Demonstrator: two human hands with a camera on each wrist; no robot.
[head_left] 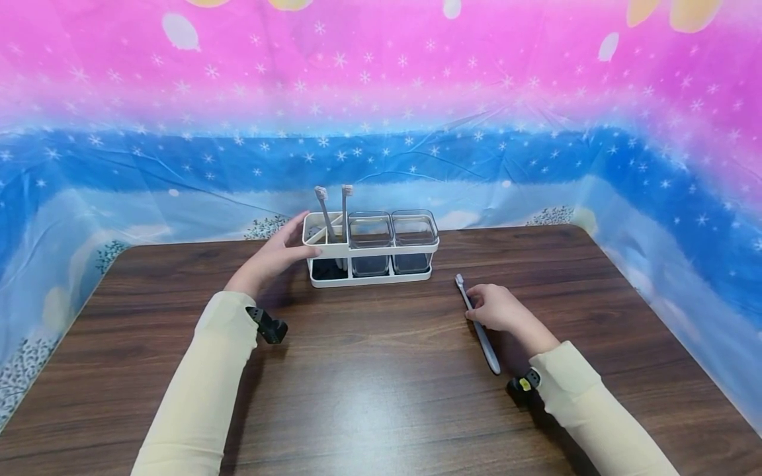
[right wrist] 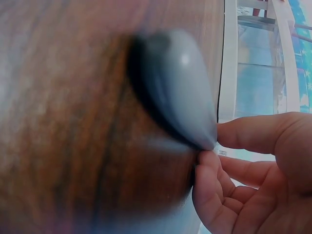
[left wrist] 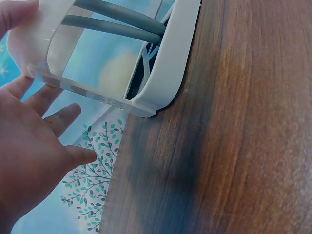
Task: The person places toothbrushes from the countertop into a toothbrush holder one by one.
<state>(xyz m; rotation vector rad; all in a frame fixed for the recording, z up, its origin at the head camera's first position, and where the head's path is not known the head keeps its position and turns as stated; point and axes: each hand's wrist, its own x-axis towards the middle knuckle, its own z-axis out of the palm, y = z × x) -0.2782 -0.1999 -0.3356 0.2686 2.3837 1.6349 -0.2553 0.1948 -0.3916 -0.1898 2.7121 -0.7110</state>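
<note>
A white toothbrush holder (head_left: 389,250) stands near the back of the table. My left hand (head_left: 276,254) grips its left end, thumb at the front and fingers at the side and back. Two grey toothbrushes (head_left: 327,215) stand in the holder's left section, bristles up; their handles (left wrist: 112,29) show in the left wrist view. Two clear cups (head_left: 370,235) sit in the other sections. Right of the holder, my right hand (head_left: 497,307) pinches another grey toothbrush (head_left: 485,347) between thumb and fingers, its head pointing away. Its rounded handle end (right wrist: 180,83) looms large and blurred in the right wrist view.
The brown wood-grain table (head_left: 357,370) reaches back to a pink and blue cloth backdrop (head_left: 381,145) with snowflakes. Black wrist cameras (head_left: 269,325) are strapped at both cuffs.
</note>
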